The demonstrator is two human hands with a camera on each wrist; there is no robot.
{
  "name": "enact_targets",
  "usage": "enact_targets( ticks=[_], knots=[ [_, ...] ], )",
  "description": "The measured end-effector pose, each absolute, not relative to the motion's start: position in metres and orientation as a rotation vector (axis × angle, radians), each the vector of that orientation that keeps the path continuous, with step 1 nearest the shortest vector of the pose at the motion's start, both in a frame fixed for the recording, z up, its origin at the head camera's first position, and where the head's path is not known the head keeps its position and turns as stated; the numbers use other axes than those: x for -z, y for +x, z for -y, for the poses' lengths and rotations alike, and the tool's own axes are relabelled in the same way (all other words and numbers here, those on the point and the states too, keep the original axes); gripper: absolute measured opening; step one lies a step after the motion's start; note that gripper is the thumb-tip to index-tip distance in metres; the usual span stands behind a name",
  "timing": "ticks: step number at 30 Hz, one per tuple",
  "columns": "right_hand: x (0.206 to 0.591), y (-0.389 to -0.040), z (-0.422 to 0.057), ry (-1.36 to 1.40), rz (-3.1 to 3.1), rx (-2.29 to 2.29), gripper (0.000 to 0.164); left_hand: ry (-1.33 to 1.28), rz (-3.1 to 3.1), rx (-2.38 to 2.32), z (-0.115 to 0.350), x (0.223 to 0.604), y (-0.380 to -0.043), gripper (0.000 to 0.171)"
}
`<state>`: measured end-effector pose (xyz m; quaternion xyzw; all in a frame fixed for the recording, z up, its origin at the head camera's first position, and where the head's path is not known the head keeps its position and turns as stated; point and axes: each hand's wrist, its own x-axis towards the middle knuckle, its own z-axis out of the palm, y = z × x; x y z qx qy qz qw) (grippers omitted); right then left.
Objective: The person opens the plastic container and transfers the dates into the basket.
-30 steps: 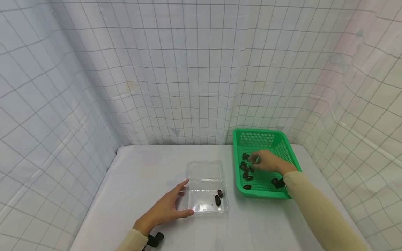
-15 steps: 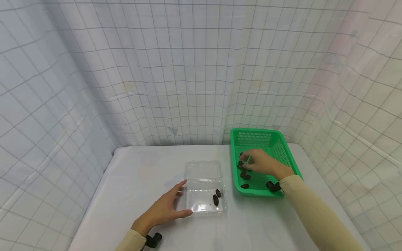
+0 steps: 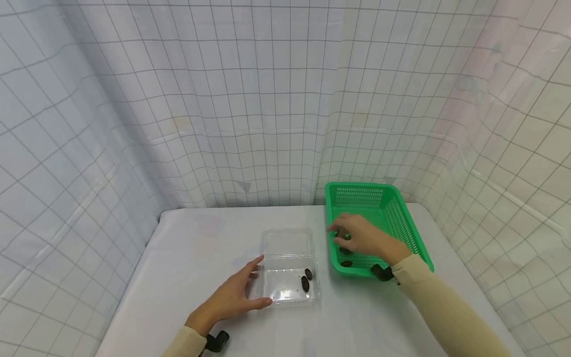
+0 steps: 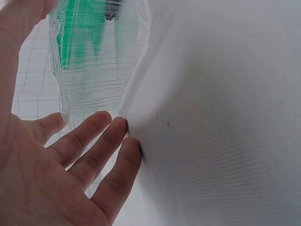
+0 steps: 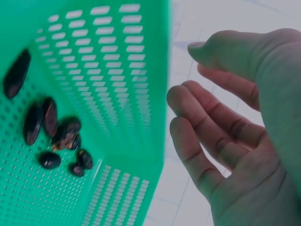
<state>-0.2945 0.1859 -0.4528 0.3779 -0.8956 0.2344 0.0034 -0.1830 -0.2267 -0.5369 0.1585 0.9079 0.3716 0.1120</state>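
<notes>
My left hand (image 3: 232,298) is spread at the left side of a clear plastic clamshell box (image 3: 281,286), its thumb by the front left corner. The box lies with its lid folded back and has two dark oval dates (image 3: 305,283) in its right half. Over the left rim of a green plastic basket (image 3: 403,218) hovers my right hand (image 3: 366,237), fingers loosely bent. Nothing shows between its thumb and fingers in the right wrist view. Several glossy dark dates (image 5: 33,123) lie on the basket floor below, partly hidden by that hand in the head view.
Both containers stand on a white-covered table (image 3: 200,238), the basket right of the box with a narrow gap between. White gridded curtains (image 3: 267,124) enclose the table at the back and sides. Black cameras (image 3: 217,342) sit on both wrists.
My right hand has moved left, from among the dates in the basket to its left rim. The head view has shifted slightly; my left hand keeps its place by the box.
</notes>
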Motion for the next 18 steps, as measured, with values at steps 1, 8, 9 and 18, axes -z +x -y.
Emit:
enact_targets(
  ticks=[1,8,9,18],
  knots=[
    [0.451,-0.292,-0.183,1.203,2.801,-0.731,0.026,0.465,-2.665,-1.091,0.227,0.537,-0.183,0.123],
    [0.443,-0.279,-0.163,1.344,2.790,-0.689,0.025,0.465,-2.664,-1.094,0.226,0.537,-0.183,0.123],
    [0.443,-0.277,-0.160,1.370,2.790,-0.683,0.025,0.465,-2.666,-1.094,0.226,0.537,-0.183,0.123],
    [0.449,-0.267,-0.130,1.548,2.813,-0.556,0.026,0.468,-2.657,-1.115,0.225,0.536,-0.182,0.122]
  ],
)
